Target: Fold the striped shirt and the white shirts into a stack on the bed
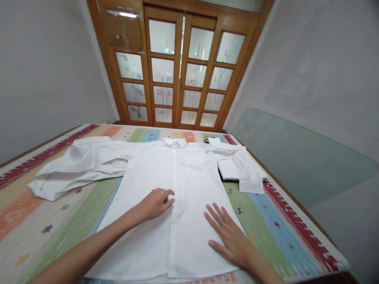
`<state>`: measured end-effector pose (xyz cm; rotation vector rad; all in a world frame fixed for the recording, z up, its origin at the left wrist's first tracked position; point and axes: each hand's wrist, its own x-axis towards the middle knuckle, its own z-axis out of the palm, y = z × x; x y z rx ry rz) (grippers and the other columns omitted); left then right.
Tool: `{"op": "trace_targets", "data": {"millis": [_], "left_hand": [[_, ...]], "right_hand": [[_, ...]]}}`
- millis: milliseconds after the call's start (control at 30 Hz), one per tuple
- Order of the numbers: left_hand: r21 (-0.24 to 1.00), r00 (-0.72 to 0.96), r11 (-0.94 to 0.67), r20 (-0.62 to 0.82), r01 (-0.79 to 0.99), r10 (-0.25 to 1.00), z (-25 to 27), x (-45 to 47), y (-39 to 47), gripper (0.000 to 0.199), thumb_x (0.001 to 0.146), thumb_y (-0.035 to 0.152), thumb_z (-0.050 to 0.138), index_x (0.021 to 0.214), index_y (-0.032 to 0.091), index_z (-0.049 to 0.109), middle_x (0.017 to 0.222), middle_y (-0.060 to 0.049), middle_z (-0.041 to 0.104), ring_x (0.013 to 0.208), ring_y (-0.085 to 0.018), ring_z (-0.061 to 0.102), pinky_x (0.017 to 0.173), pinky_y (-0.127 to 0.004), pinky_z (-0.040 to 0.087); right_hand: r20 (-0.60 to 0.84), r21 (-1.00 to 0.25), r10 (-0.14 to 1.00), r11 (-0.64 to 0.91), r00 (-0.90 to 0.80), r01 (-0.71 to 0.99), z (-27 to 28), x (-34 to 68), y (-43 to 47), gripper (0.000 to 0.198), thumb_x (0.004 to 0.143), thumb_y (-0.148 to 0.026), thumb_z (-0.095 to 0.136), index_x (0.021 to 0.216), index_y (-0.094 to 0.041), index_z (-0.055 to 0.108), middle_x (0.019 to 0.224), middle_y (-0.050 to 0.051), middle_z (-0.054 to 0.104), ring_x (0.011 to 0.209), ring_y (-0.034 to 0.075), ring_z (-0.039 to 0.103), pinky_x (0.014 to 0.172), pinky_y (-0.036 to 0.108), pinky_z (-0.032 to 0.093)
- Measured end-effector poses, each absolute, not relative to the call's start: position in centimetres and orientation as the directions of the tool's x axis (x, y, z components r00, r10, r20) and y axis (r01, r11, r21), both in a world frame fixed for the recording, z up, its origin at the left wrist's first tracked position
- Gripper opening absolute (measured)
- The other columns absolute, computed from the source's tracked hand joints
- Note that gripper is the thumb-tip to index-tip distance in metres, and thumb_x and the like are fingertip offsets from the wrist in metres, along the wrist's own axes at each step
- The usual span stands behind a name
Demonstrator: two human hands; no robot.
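A white long-sleeved button-up shirt lies spread face up, its collar at the far end and its button placket running down the middle. My left hand is at the placket, index finger and thumb slightly apart with no cloth visible between them, the other fingers curled. Flat on the shirt's lower right side, my right hand has its fingers spread. The left sleeve in view stretches outward in loose wrinkles. On the other side, the right sleeve is bent and drapes over folded clothes.
Under the shirt is a colourful striped cover with small figures. The folded white and black clothes lie near the right edge. Beyond stand wooden glass-paned doors, with white walls at both sides and a pale green panel at right.
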<state>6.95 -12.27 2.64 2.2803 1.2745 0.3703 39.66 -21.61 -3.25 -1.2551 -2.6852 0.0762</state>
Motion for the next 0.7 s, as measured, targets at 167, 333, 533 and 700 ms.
{"op": "trace_targets", "data": {"millis": [167,333,533,700], "left_hand": [[0.307,0.491,-0.522,0.176,0.796,0.853,1.3,9.0,-3.9,0.048,0.095,0.040,0.040,0.132,0.012,0.054,0.135,-0.016,0.059,0.129,-0.026,0.051,0.109,-0.039,0.037],[0.189,0.459,-0.477,0.130,0.859,0.879,-1.6,10.6,1.2,0.057,0.096,0.042,0.034,0.145,0.012,0.041,0.155,-0.016,0.036,0.146,-0.030,0.027,0.116,-0.049,0.026],[0.192,0.455,-0.484,0.178,0.854,0.873,-4.2,10.0,1.3,0.060,0.097,0.043,0.032,0.147,0.011,0.039,0.155,-0.016,0.034,0.146,-0.029,0.027,0.118,-0.049,0.022],[0.183,0.448,-0.479,0.186,0.859,0.874,-4.3,9.9,0.9,0.058,0.098,0.042,0.032,0.146,0.011,0.040,0.155,-0.016,0.035,0.145,-0.028,0.029,0.118,-0.049,0.022]], "right_hand": [[0.128,-0.165,0.748,0.663,-0.651,0.730,-2.7,39.5,-21.8,0.077,0.093,-0.051,0.051,0.156,-0.029,0.013,0.161,0.003,0.016,0.148,0.030,0.013,0.120,0.054,0.017],[0.119,-0.198,0.737,0.674,-0.665,0.712,-2.1,39.4,-22.1,0.077,0.092,-0.050,0.052,0.155,-0.031,0.012,0.160,0.001,0.018,0.148,0.028,0.015,0.120,0.051,0.020],[0.093,-0.167,0.738,0.673,-0.668,0.720,-2.0,39.4,-20.3,0.070,0.097,-0.042,0.047,0.155,-0.032,0.010,0.159,0.000,0.019,0.147,0.025,0.019,0.120,0.046,0.026],[0.198,-0.108,0.761,0.643,-0.618,0.758,-2.0,38.0,-13.0,0.061,0.101,-0.037,0.040,0.156,-0.025,0.018,0.160,0.006,0.021,0.148,0.025,0.015,0.119,0.049,0.027]]}}
